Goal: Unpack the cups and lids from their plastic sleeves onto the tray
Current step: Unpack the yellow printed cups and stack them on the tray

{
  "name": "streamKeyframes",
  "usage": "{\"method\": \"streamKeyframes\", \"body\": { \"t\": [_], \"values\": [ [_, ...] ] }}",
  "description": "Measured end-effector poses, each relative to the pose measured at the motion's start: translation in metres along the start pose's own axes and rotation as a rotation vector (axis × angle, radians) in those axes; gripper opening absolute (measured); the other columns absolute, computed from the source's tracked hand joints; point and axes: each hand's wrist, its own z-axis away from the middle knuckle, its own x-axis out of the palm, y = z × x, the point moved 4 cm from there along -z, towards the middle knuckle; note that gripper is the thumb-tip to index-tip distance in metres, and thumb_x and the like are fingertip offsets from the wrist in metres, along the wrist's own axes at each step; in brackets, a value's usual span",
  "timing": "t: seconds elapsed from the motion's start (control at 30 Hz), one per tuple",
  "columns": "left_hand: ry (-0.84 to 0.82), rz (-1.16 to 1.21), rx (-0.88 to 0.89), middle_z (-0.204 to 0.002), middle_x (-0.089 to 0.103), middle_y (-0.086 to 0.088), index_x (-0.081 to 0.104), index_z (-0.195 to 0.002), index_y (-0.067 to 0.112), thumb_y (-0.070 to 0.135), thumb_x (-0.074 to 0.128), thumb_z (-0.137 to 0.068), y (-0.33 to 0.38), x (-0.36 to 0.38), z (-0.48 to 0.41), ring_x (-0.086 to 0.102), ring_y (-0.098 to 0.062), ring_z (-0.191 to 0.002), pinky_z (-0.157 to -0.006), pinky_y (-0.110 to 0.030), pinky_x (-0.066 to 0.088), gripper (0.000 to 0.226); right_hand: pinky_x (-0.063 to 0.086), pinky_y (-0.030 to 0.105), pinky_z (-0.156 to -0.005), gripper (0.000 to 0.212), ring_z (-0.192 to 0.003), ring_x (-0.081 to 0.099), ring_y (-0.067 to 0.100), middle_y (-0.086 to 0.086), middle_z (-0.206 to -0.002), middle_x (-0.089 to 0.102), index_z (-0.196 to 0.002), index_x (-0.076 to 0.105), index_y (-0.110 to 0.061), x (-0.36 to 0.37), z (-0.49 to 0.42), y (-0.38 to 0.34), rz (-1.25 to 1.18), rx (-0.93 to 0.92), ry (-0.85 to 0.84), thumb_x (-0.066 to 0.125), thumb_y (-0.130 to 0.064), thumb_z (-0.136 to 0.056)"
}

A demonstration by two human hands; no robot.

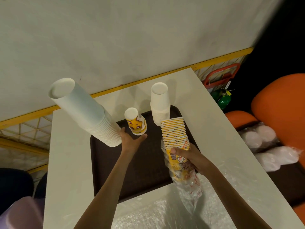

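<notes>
A dark brown tray [148, 164] lies on the white table. On it stand a tall stack of white cups [92, 113] upside down at the left, a short stack of yellow printed cups [136, 122] in the middle and a white cup stack [160, 103] at the back right. My left hand [131, 139] is spread open just below the short yellow stack, fingertips at its base. My right hand [184, 153] grips a stack of yellow cups [175, 131] that sticks halfway out of its clear plastic sleeve [186, 184].
Crumpled clear plastic [165, 212] covers the table's near end. Sleeves of white lids [270, 151] lie on a second tray on the right beside orange seats [283, 103]. A wall with a yellow-framed grid runs behind the table.
</notes>
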Motion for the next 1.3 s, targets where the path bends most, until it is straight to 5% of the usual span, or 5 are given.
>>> {"method": "streamKeyframes", "body": {
  "t": [0.13, 0.37, 0.67, 1.2, 1.3],
  "values": [
    [-0.062, -0.083, 0.042, -0.116, 0.060, -0.010, 0.050, -0.126, 0.005, 0.032, 0.063, -0.089, 0.005, 0.001, 0.030, 0.059, -0.024, -0.102, -0.078, -0.027, 0.047, 0.048, 0.049, 0.027, -0.091, 0.047, -0.107, 0.062, 0.011, -0.007, -0.116, 0.064, -0.112, 0.055, -0.035, 0.006, 0.005, 0.000, 0.024, -0.005, -0.012, 0.069, -0.033, -0.066],
    [-0.364, 0.091, 0.232, -0.100, 0.061, 0.009, 0.057, -0.099, 0.025, 0.040, 0.046, -0.096, 0.089, -0.001, 0.081, 0.057, -0.005, -0.098, -0.088, -0.026, 0.046, 0.018, 0.049, 0.022, -0.086, 0.047, -0.103, 0.063, 0.009, -0.008, -0.111, 0.065, -0.109, 0.055, -0.034, 0.016, 0.020, -0.005, 0.087, -0.021, -0.049, 0.077, -0.033, -0.068],
    [-0.617, -0.379, 0.289, -0.125, 0.055, 0.003, 0.047, -0.134, 0.015, 0.040, 0.060, -0.088, 0.118, 0.000, 0.100, 0.052, -0.013, -0.115, -0.094, -0.025, 0.043, 0.053, 0.051, 0.011, -0.072, 0.037, -0.091, 0.063, 0.000, -0.012, -0.104, 0.062, -0.108, 0.051, -0.031, 0.023, 0.045, -0.017, 0.174, -0.041, -0.147, 0.064, -0.005, -0.085],
    [-0.686, -0.449, 0.294, -0.100, 0.058, 0.011, 0.051, -0.101, 0.027, 0.031, 0.068, -0.084, 0.121, -0.015, 0.125, 0.057, -0.009, -0.098, -0.076, -0.016, 0.046, 0.025, 0.049, 0.008, -0.069, 0.042, -0.087, 0.062, -0.003, -0.012, -0.103, 0.059, -0.110, 0.048, -0.029, 0.029, 0.072, -0.023, 0.280, -0.002, -0.267, 0.069, -0.006, -0.082],
    [-0.675, -0.453, 0.297, -0.095, 0.058, 0.013, 0.050, -0.095, 0.029, 0.033, 0.067, -0.085, 0.123, -0.015, 0.126, 0.057, -0.007, -0.092, -0.074, -0.015, 0.045, 0.020, 0.053, 0.015, -0.082, 0.056, -0.084, 0.064, -0.008, -0.015, -0.100, 0.060, -0.114, 0.049, -0.028, 0.029, 0.075, -0.025, 0.283, -0.021, -0.283, 0.082, -0.027, -0.070]
  ]
}}
